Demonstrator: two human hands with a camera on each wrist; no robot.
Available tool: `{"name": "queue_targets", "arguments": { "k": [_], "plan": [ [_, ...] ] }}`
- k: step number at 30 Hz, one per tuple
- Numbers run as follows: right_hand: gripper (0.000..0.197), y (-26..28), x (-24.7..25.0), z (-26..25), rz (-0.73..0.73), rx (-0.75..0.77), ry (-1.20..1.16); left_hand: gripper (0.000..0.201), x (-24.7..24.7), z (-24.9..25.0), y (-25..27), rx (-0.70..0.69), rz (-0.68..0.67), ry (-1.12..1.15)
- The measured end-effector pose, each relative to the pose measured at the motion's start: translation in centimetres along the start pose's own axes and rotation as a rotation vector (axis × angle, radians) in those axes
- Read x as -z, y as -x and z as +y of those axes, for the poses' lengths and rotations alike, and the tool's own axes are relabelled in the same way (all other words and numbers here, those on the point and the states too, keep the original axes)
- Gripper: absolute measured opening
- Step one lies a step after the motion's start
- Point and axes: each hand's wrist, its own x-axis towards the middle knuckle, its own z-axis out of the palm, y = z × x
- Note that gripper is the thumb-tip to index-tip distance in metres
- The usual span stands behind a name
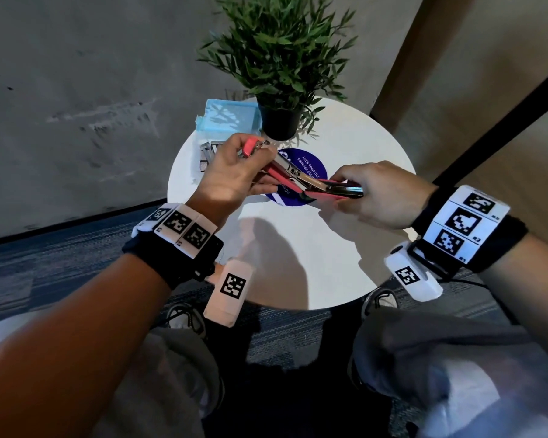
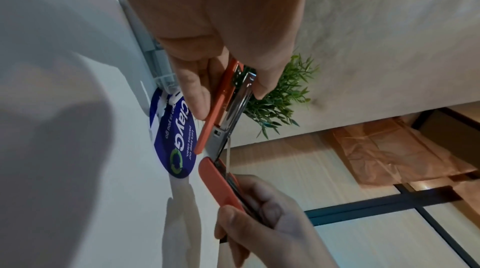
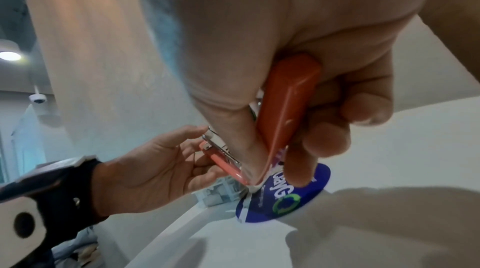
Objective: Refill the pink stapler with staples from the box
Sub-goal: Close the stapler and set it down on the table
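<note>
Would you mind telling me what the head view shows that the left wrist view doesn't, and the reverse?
Only the head view shows the blue box, the plant's black pot and both wrist bands. Only the left wrist view shows the sticker's green arrow logo and a black-framed glass partition. Both show the left hand and right hand holding the opened pink stapler above the white table.

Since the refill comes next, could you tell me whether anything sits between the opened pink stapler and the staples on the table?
Nothing visible: the pink stapler hangs open between left hand and right hand, staples just behind the left.
</note>
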Motion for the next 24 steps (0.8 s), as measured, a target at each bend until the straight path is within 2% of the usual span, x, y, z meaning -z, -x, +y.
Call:
{"name": "queue_targets", "arguments": {
  "k": [4,9,13,18,21,24],
  "plan": [
    [0.041,0.3,0.3,-0.7,0.022,-0.011,0.041,0.034,-0.5,-0.3,0.2,-0.028,-0.063,-0.076],
    [0.041,0.5,0.3,-1.2,0.069,-0.003,0.039,0.047,-1.0,-0.9,0.3,-0.031,-0.092,-0.115],
    [0.037,0.8,1.0,-1.7,0.089,0.030,0.012,0.043,-0.9,-0.8,0.4,-0.016,-0.105,-0.110],
    [0.052,1.3,2.1,-2.4,0.134,0.050,-0.047,0.034,-0.9,-0.8,0.5,0.032,-0.122,-0.106],
    [0.057,1.4,2.2,-3.1,0.229,0.078,-0.078,0.029,-1.7,-1.2,1.0,0.082,-0.169,-0.106],
    [0.060,1.1,1.6,-3.5,0.279,0.097,-0.102,0.037,-2.2,-1.3,1.4,0.093,-0.223,-0.066]
  ]
}}
